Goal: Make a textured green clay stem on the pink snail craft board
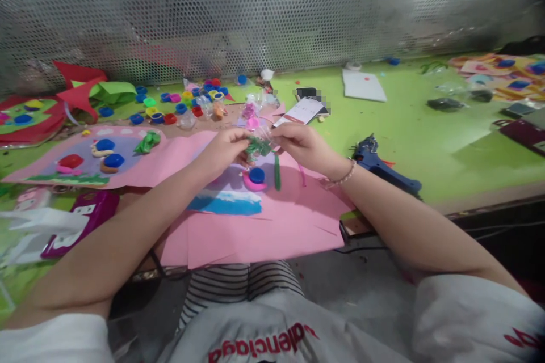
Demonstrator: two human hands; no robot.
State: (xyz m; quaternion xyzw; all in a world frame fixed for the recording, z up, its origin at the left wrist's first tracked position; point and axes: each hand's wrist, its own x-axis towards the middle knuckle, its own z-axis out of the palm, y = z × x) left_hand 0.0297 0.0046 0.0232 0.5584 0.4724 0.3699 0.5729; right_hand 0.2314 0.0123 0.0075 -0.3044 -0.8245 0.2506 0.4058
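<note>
Both hands are raised over a pink paper sheet (238, 244) and hold a small clear plastic bag with something green in it (259, 147). My left hand (227, 152) pinches its green end from the left. The clear end is gripped between the thumb and fingers of my right hand (304, 144). On the paper below lie a blue bottle cap (256, 175) with a pink curved strip (254, 186) under it, a green strip (277, 173) and a blue-and-white band (225, 202). What the green stuff is cannot be made out.
A blue glue gun (383, 169) lies right of my right hand. Several coloured bottle caps (181, 108) are spread at the back left. Left stands a purple tissue box (96, 212) beside another decorated picture (123, 167). A perforated metal panel (238, 17) closes off the table's back.
</note>
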